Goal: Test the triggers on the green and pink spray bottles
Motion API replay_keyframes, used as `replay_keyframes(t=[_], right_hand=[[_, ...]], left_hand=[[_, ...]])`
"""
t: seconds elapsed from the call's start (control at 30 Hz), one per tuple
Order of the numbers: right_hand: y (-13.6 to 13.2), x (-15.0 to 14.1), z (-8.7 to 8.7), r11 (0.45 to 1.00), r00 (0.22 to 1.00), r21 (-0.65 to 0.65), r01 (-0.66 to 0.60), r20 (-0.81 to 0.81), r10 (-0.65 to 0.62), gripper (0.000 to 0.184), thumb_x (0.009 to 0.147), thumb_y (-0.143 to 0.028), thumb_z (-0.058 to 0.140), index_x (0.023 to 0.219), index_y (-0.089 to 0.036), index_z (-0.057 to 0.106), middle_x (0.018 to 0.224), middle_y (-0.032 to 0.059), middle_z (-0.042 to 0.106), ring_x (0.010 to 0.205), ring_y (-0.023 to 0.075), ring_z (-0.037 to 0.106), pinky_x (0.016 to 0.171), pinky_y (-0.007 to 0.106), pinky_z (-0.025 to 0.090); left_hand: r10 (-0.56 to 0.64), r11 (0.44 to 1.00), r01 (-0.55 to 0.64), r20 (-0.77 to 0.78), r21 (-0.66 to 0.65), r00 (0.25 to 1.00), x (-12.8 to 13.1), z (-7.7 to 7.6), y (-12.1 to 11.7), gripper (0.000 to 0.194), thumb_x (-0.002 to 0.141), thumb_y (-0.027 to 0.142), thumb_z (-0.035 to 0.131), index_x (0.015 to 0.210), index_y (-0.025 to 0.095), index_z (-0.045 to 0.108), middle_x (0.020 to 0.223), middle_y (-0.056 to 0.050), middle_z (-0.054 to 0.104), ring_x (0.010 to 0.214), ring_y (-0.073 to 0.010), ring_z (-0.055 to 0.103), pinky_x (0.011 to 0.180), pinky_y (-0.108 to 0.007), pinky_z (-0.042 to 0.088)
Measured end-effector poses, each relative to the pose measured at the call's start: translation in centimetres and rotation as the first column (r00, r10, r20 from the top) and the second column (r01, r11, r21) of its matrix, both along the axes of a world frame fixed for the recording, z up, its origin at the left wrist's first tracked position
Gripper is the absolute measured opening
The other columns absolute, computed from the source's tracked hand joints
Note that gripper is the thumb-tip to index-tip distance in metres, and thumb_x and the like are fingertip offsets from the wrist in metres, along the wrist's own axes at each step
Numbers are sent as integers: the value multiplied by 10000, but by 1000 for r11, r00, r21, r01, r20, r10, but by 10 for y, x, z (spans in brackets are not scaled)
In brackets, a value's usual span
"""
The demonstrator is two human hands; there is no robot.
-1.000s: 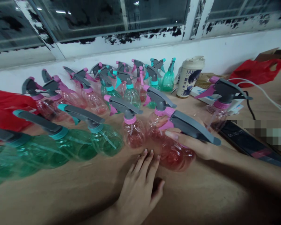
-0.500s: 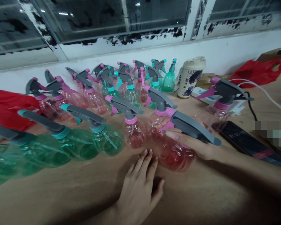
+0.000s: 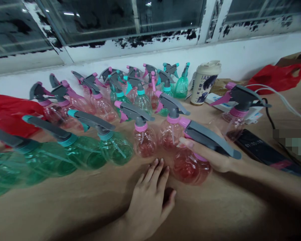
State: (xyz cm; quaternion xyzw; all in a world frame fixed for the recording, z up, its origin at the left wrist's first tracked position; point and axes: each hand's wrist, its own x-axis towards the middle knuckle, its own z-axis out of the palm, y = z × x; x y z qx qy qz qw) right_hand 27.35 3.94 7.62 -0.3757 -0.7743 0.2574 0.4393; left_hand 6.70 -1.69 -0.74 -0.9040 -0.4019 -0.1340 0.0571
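My right hand [image 3: 213, 155] is closed round the neck of a pink spray bottle [image 3: 189, 167], under its grey and pink trigger head. The bottle leans, with its base close to the table [image 3: 203, 207]. Flat on the tabletop, my left hand [image 3: 150, 197] lies open with its fingers spread, just left of that bottle. Beyond my fingertips stand two more pink spray bottles, a smaller-looking one [image 3: 144, 144] and one beside it [image 3: 170, 134]. A green spray bottle [image 3: 116, 149] heads a row of several green ones running off to the left.
Several pink and green spray bottles [image 3: 105, 108] crowd along the wall. A paper cup [image 3: 203, 87], a pink bottle [image 3: 233, 122], a phone [image 3: 256, 147] and white cables [image 3: 283, 97] are at right. Red plastic bags lie at left [image 3: 12, 113] and far right [image 3: 278, 78].
The held spray bottle has shifted slightly to the right, and my right forefinger has moved off the pink trigger area towards the neck. My left hand stays in place.
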Motion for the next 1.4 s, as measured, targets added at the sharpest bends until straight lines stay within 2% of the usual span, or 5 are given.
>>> replay_keyframes(t=[0.1, 0.3, 0.67, 0.93, 1.4], right_hand=[[0, -1, 0, 1000, 999, -16, -11, -42, 11, 222, 870, -352, 547, 681, -238, 522, 614, -28, 509, 553, 132, 483, 570, 302, 428], [1, -3, -7, 996, 988, -56, -69, -141, 61, 127, 835, -352, 606, 922, -260, 619, 828, 4, 643, 777, 187, 617, 736, 348, 501], [-2, -6, -3, 999, 984, -8, -52, -173, 50, 22, 802, -269, 630, 800, -254, 645, 931, 7, 697, 882, 192, 644, 768, 341, 518], [1, -4, -5, 996, 989, -41, -76, -131, 69, 89, 835, -311, 604, 890, -243, 617, 852, -3, 642, 773, 160, 604, 741, 320, 487], [-1, -4, -1, 999, 996, 22, -46, -79, 48, 202, 853, -313, 561, 696, -206, 495, 599, -56, 457, 540, 92, 411, 532, 261, 350]], left_hand=[[0, 1000, 0, 12, 5, 1000, 0, 0, 0, 458, 881, 320, 506, 1273, 83, 500, 1368, -174, 478, 1280, -309, 419, 939, -464, 464], [-7, 1000, 7, 6, 23, 1000, 0, 0, 0, 472, 872, 325, 520, 1263, 60, 511, 1355, -191, 486, 1267, -315, 433, 936, -458, 468], [4, 1000, -4, 20, 8, 1000, 1, 0, 0, 430, 889, 316, 483, 1254, 91, 521, 1367, -173, 479, 1270, -305, 431, 946, -462, 456], [-2, 999, 3, -18, 34, 1000, 1, 0, 0, 464, 880, 327, 510, 1264, 66, 508, 1364, -192, 476, 1262, -315, 442, 930, -469, 472], [-9, 997, 10, -23, 75, 1000, -1, 0, 2, 449, 884, 320, 500, 1260, 75, 509, 1332, -182, 513, 1229, -307, 480, 921, -465, 482]])
